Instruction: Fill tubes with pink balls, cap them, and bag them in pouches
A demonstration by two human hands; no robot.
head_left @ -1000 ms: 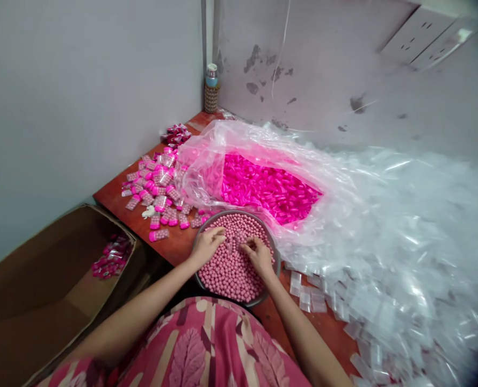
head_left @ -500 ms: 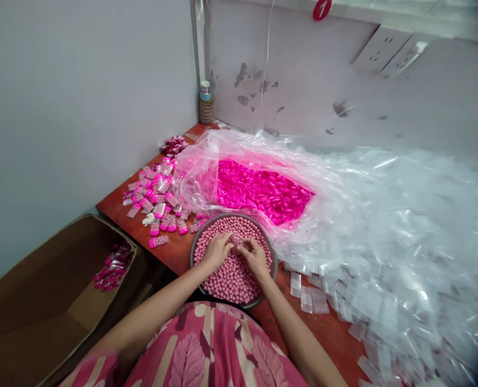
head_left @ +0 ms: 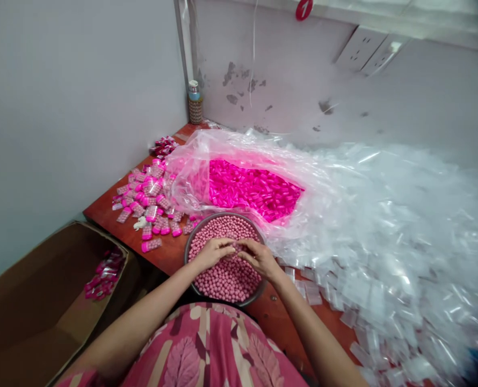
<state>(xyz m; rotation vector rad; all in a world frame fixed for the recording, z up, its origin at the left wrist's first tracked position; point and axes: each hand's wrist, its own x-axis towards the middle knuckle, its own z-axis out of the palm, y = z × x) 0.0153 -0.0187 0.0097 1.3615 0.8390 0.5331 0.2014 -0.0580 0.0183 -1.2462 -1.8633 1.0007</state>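
Note:
A dark round basin (head_left: 187, 240) full of pink beads (head_left: 226, 282) sits at the table's front edge. Over the beads my left hand (head_left: 214, 252) and my right hand (head_left: 260, 257) meet, fingertips almost touching. Between them they pinch a small clear plastic container (head_left: 234, 248), which is hard to make out against the beads. Behind the basin, an open plastic bag (head_left: 190, 185) holds bright pink caps (head_left: 255, 188). To the left lies a heap of small clear containers with pink caps and beads inside (head_left: 152, 188).
Flat clear plastic containers (head_left: 384, 226) are piled over the right side of the red table (head_left: 170, 255). A cardboard box (head_left: 57, 301) at the lower left holds pink packets (head_left: 105, 274). A bottle in a woven holder (head_left: 195, 105) stands at the back corner, near wall sockets (head_left: 362, 48).
The view has shifted slightly, so the scene sits further left. My right hand has turned and drawn a little to the right over the basin; my left hand stays close to it.

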